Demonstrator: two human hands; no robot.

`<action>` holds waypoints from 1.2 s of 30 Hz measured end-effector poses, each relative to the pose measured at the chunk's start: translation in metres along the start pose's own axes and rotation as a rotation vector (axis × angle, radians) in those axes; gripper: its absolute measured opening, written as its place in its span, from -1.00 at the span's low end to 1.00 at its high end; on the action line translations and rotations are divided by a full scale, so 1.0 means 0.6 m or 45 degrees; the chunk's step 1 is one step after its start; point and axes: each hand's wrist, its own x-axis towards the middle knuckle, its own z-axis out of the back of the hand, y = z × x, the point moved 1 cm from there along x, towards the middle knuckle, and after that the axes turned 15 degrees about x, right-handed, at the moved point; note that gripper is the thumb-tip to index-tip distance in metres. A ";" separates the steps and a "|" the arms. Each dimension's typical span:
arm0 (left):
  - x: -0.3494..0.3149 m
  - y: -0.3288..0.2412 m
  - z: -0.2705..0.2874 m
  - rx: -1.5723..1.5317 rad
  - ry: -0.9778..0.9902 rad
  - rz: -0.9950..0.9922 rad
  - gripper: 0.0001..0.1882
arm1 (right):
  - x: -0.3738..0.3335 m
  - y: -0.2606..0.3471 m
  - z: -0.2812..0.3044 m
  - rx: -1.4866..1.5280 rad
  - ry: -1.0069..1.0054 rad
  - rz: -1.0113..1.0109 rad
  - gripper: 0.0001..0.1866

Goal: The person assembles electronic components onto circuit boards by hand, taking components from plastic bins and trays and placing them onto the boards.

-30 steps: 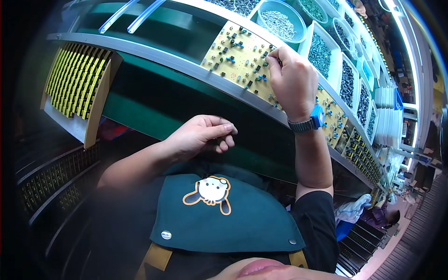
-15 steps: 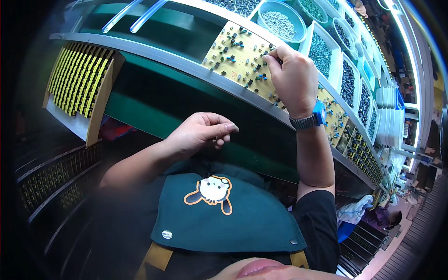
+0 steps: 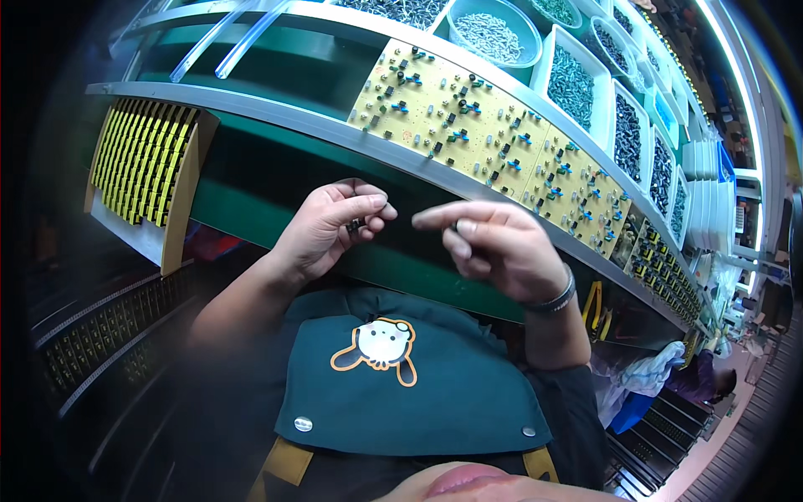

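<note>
In front of my apron, my left hand is closed, thumb against the index finger. Small dark parts show among its curled fingers; their kind is too small to tell. Just to its right, my right hand points its index finger at it, the other fingers bent. It is slightly blurred, the thumb stands apart from the index finger, and I make out nothing held. Beyond both hands, a row of tan circuit boards lies along the metal rail, fitted with small black, blue and silver components.
White bins and a round tub of small parts stand behind the boards. At left is a cardboard tray of yellow-black pieces. The metal rail crosses in front. Stacked white trays stand at right.
My right hand has come away from the boards, back toward me and beside my left hand. The left hand has shifted slightly up and left, its fingertips now drawn together.
</note>
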 end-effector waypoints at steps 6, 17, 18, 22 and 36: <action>-0.002 -0.024 -0.009 0.151 -0.054 -0.040 -0.73 | -0.017 -0.057 0.049 0.082 0.025 0.036 -0.70; 0.019 -0.169 -0.018 1.205 -0.335 -0.817 -0.86 | -0.028 -0.087 0.063 0.098 0.053 0.071 -0.83; 0.034 -0.176 -0.009 1.560 -0.472 -1.050 -0.89 | -0.026 -0.091 0.065 0.045 0.048 0.085 -0.83; 0.061 -0.183 0.001 2.019 -0.620 -1.330 -0.92 | -0.028 -0.090 0.060 -0.020 -0.002 0.087 -0.84; 0.059 -0.195 -0.010 2.372 -0.697 -1.336 -0.95 | -0.015 -0.085 0.053 -0.057 -0.046 0.068 -0.83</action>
